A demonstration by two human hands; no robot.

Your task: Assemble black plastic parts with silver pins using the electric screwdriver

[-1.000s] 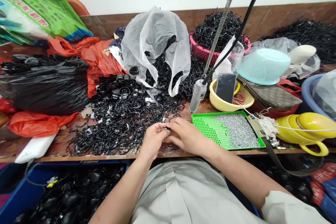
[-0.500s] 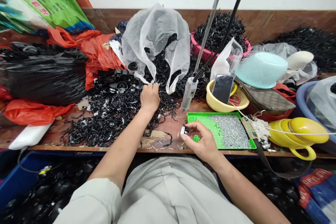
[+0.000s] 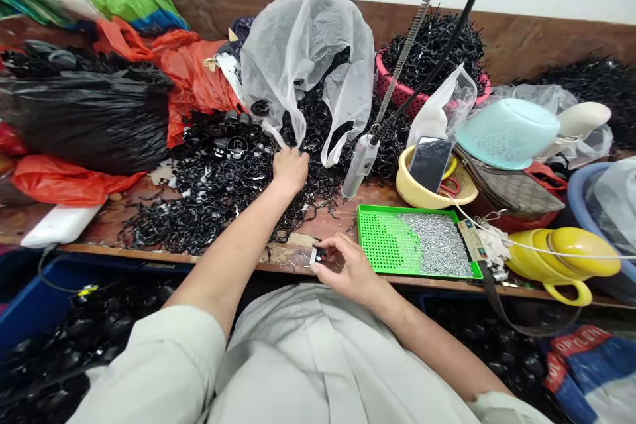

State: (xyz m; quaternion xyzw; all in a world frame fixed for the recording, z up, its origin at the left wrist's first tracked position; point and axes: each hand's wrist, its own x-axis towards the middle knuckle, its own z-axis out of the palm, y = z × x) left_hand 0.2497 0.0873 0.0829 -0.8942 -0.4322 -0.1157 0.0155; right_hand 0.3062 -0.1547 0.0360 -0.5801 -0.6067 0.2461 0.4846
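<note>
Small black-and-white part [image 3: 315,256] is pinched in the right hand [image 3: 358,269] near the tabletop [image 3: 330,224] front edge; left hand [image 3: 291,171] touches the cloudy bag [image 3: 311,33], its grip I can't tell.

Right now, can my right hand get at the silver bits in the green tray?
Probably yes: your right hand is near the green tray, and the silver bits lie largely uncovered. The small black-and-white piece that hand holds might hinder picking.

Tray [image 3: 376,245]: right of strip pile [image 3: 176,217], before bowl [image 3: 414,194]
Phone [image 3: 431,163]: in bowl
Plastic bag [image 3: 311,30]: behind strip pile
Basket [image 3: 383,77]: behind bowl, right of plastic bag
</note>
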